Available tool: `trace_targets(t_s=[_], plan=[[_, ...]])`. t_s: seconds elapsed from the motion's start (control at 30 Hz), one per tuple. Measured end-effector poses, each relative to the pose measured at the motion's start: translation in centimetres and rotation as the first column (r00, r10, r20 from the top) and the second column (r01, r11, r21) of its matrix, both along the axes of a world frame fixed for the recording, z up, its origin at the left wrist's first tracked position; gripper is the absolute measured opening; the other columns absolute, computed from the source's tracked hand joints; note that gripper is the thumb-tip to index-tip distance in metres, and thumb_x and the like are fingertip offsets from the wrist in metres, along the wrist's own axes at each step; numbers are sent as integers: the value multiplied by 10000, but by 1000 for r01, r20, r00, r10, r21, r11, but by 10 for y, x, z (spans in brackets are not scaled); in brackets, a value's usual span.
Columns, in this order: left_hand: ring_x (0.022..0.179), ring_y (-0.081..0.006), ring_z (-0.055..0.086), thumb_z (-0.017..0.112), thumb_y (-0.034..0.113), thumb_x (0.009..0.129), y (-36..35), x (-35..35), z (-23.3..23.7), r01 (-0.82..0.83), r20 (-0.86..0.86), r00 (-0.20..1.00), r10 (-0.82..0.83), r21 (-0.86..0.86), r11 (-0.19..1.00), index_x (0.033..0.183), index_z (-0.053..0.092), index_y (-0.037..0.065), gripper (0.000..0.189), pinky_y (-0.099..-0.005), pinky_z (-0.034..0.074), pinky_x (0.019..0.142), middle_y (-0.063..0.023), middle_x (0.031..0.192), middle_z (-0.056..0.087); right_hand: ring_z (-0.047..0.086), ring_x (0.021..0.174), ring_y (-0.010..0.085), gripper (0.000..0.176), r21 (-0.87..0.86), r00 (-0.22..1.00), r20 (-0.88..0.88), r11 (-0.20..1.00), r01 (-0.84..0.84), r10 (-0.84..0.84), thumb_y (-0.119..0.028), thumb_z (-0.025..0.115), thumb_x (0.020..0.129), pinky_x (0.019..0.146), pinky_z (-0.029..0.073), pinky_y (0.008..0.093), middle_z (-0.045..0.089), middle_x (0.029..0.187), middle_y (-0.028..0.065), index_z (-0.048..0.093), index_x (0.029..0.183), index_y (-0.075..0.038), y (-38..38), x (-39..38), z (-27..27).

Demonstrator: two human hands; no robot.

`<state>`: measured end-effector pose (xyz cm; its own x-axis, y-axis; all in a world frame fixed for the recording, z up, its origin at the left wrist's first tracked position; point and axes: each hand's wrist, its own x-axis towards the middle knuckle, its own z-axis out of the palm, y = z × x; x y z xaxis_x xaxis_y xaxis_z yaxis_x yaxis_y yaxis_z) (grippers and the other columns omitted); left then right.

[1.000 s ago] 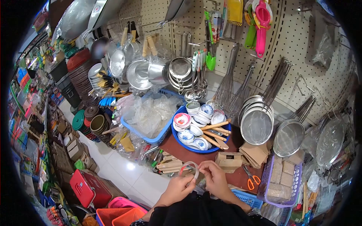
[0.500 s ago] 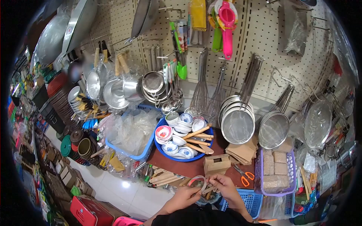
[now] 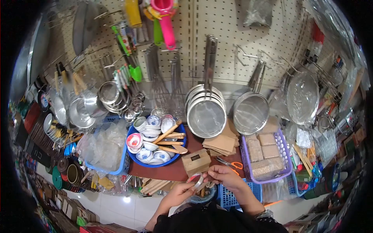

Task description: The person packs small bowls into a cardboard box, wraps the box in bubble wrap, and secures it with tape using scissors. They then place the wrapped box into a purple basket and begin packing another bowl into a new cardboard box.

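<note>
My left hand (image 3: 182, 193) is closed around a narrow ring with a whitish rim and a reddish part, which looks like a roll of tape (image 3: 199, 181). My right hand (image 3: 226, 177) is closed in a pinch close beside the roll; what lies between its fingertips is too small to make out. Just beyond both hands is a small brown cardboard box (image 3: 196, 162) on the reddish-brown tabletop (image 3: 151, 173). Scissors with orange handles (image 3: 236, 167) lie to the right of the box.
A blue basin (image 3: 134, 157) holds small bowls and wooden-handled tools. Flat brown cardboard pieces (image 3: 219, 144) lie behind the box. To the right stands a purple basket (image 3: 288, 155) of wrapped blocks, with a blue basket (image 3: 248, 192) nearer me. Strainers (image 3: 206, 118) hang on the pegboard.
The view has swung to the right, so the shelf goods sit further left. The roll has turned in my left hand, and my right hand stays pinched next to it.
</note>
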<state>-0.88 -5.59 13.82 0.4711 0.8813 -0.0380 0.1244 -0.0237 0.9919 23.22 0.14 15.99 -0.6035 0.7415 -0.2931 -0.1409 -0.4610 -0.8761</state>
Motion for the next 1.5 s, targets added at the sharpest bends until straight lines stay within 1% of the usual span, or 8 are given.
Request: trace_targets(t_s=[0.27, 0.47, 0.57, 0.77, 0.87, 1.2, 1.4, 1.5], plan=[[647, -115, 496, 494, 145, 990, 28, 24, 8, 58, 108, 992, -61, 34, 998, 840, 589, -15, 239, -266, 416, 617, -49, 698, 565, 650, 995, 115, 184, -182, 996, -48, 981, 71, -81, -187, 542, 997, 666, 403, 196, 675, 1120, 69, 603, 1068, -29, 20, 30, 10], [816, -96, 561, 499, 69, 969, 49, 39, 2, 75, 211, 974, -80, 31, 997, 1061, 540, 5, 120, -235, 446, 698, -55, 912, 588, 638, 935, 66, 198, 134, 998, 62, 991, 16, -24, -208, 546, 998, 666, 386, 188, 693, 1103, 47, 628, 1064, -40, 33, 34, 18], [905, -117, 584, 578, -72, 905, 58, 53, -3, -19, 379, 924, 54, -95, 995, 1230, 352, 66, 420, -246, 479, 783, -62, 1044, 506, 643, 920, 62, 211, 131, 995, 81, 991, 41, -52, -220, 543, 1000, 662, 370, 186, 697, 1094, 42, 639, 1067, -44, 36, 34, 22], [896, -141, 638, 588, -96, 894, 68, 79, -6, -72, 413, 903, 116, -121, 990, 1281, 318, 67, 500, -254, 513, 787, -80, 1020, 564, 655, 879, 105, 189, 191, 991, 55, 976, 107, -119, -169, 558, 990, 757, 486, 243, 705, 1011, 70, 624, 1047, -1, 43, 36, 10], [859, -148, 652, 600, -84, 895, 77, 80, -6, 54, 422, 906, 17, -157, 986, 1335, 306, 72, 551, -261, 514, 779, -82, 929, 622, 634, 843, 122, 178, 492, 926, 294, 868, 67, -237, -131, 566, 977, 763, 501, 279, 687, 933, 77, 625, 1025, 29, 50, 45, -8], [748, -124, 632, 683, -35, 861, 88, 97, 11, 156, 280, 954, -104, -171, 973, 1335, 340, 60, 593, -256, 497, 720, -51, 781, 611, 631, 794, 141, 128, 550, 870, 321, 822, 150, -374, -91, 573, 955, 731, 509, 284, 665, 853, 85, 608, 968, 32, 54, 68, 0], [926, -135, 585, 798, 43, 772, 92, 114, -14, -7, 100, 995, -2, 90, 996, 1296, 401, 72, 658, -273, 494, 768, -78, 1014, 538, 652, 829, 234, 122, 703, 780, 480, 708, -68, -401, -88, 595, 922, 756, 501, 340, 659, 886, 136, 610, 998, 7, 42, 67, 34], [1068, -191, 543, 819, 85, 744, 94, 123, 4, -102, -135, 975, 179, 445, 890, 1235, 485, 66, 594, -317, 476, 840, -99, 1138, 505, 627, 892, 309, 128, 788, 742, 466, 607, -101, -482, -106, 605, 897, 783, 487, 369, 626, 946, 136, 600, 987, -16, 43, 64, 28]])
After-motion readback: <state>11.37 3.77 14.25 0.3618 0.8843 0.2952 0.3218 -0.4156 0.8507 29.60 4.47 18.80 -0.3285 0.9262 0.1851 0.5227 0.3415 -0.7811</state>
